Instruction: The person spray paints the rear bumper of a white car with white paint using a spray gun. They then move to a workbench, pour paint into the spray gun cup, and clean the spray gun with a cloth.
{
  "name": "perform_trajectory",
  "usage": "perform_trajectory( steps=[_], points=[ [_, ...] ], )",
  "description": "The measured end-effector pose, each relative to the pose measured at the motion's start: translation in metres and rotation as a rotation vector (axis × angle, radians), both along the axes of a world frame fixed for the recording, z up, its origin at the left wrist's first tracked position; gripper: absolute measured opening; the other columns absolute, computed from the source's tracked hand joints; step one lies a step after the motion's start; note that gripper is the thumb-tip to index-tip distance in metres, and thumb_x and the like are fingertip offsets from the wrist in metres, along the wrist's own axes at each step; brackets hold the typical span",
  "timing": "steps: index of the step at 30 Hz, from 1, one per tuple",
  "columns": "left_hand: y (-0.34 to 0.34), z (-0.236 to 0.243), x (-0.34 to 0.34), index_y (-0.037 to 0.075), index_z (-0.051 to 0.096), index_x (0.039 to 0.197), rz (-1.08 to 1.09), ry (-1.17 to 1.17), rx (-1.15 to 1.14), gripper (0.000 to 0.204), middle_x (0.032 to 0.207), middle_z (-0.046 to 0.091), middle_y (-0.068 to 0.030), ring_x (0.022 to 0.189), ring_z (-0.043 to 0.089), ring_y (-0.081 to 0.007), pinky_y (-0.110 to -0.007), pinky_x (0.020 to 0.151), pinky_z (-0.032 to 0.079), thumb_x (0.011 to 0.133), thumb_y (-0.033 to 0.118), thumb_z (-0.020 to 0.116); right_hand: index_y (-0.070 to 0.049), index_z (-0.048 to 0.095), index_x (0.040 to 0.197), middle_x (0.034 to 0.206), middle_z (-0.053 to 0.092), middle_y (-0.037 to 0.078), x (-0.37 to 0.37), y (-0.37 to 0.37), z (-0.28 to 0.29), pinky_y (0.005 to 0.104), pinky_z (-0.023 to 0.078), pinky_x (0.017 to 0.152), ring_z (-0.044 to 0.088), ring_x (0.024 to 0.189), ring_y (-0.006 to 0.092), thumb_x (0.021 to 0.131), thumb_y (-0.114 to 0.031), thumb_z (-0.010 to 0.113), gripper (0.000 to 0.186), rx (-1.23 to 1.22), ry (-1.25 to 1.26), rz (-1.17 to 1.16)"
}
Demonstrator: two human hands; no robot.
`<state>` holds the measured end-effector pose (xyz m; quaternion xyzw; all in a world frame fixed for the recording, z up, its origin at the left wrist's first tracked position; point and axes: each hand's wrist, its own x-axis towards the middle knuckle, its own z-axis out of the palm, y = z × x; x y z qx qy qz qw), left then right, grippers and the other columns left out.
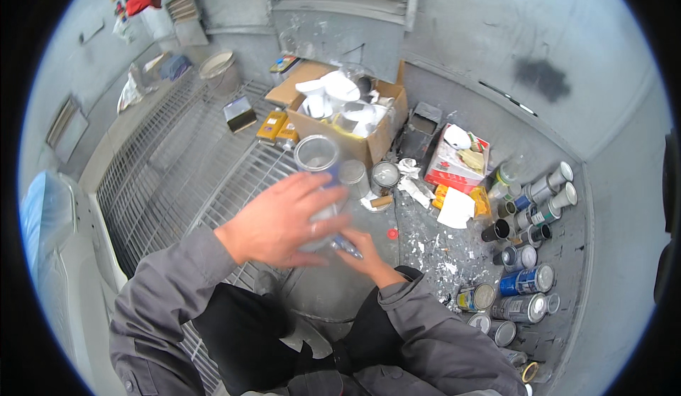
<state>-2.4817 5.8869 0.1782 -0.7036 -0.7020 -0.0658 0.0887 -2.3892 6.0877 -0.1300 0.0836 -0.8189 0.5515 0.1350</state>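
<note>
My left hand [287, 219] is raised in front of me, back of the hand up, fingers spread and slightly blurred. Just past its fingers is an open-topped metal can [317, 153] with a blue side. Whether the hand touches this can is not plain. Close to its fingertips, my right hand [369, 255] is closed around a slim bluish-grey handle [347, 246]. The far end of that object lies hidden behind my left hand, so its kind does not show. A clear cup [354, 175] and an open round tin [385, 176] stand beyond my hands.
A cardboard box [383, 137] full of white cups and waste stands ahead, with yellow tins [270, 126] to its left. Many cans, including a blue one [527, 281], line the right wall. A red-and-white box [454, 168] sits nearer. Metal grating [170, 148] covers the left floor.
</note>
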Motion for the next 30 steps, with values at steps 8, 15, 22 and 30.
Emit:
perform_trajectory(
  steps=[8, 15, 22, 30],
  points=[
    [0.069, 0.017, 0.002, 0.015, 0.068, 0.123, -0.157, 0.086, 0.111, 0.050, 0.133, 0.061, -0.0163, 0.119, 0.062, -0.0398, -0.051, 0.096, 0.055, 0.077, 0.030, 0.081, -0.006, 0.070, 0.138, 0.121, 0.077, 0.022, 0.026, 0.026, 0.022, 0.0380, 0.057, 0.096, 0.076, 0.110, 0.0355, 0.086, -0.011, 0.080, 0.053, -0.142, -0.009, -0.215],
    [0.121, -0.019, -0.007, 0.010, 0.070, 0.122, 0.356, -0.043, 0.331, 0.036, 0.121, 0.068, -0.0170, 0.108, 0.069, -0.0391, -0.049, 0.088, 0.058, 0.089, 0.026, 0.073, -0.008, 0.069, 0.138, 0.117, 0.077, 0.022, 0.023, 0.038, 0.023, 0.0414, 0.058, 0.090, 0.076, 0.107, 0.0392, 0.087, -0.014, 0.078, 0.052, -0.086, -0.041, -0.526],
    [0.148, -0.009, -0.055, 0.009, 0.062, 0.140, 0.112, -0.281, 0.088, 0.061, 0.122, 0.068, -0.0225, 0.117, 0.066, -0.0457, -0.051, 0.099, 0.055, 0.090, 0.042, 0.073, -0.008, 0.070, 0.133, 0.121, 0.075, 0.022, 0.013, 0.058, 0.019, 0.0462, 0.057, 0.097, 0.072, 0.114, 0.0416, 0.086, -0.013, 0.078, 0.049, -0.023, -0.034, -0.771],
    [0.202, 0.026, -0.064, 0.001, 0.051, 0.152, 0.431, -0.315, -0.323, 0.096, 0.114, 0.075, -0.0290, 0.108, 0.074, -0.0425, -0.048, 0.094, 0.058, 0.087, 0.068, 0.070, -0.007, 0.068, 0.133, 0.120, 0.074, 0.022, 0.030, 0.086, 0.012, 0.0488, 0.057, 0.093, 0.071, 0.111, 0.0437, 0.086, -0.015, 0.077, 0.048, 0.093, -0.062, -0.906]
  ],
)
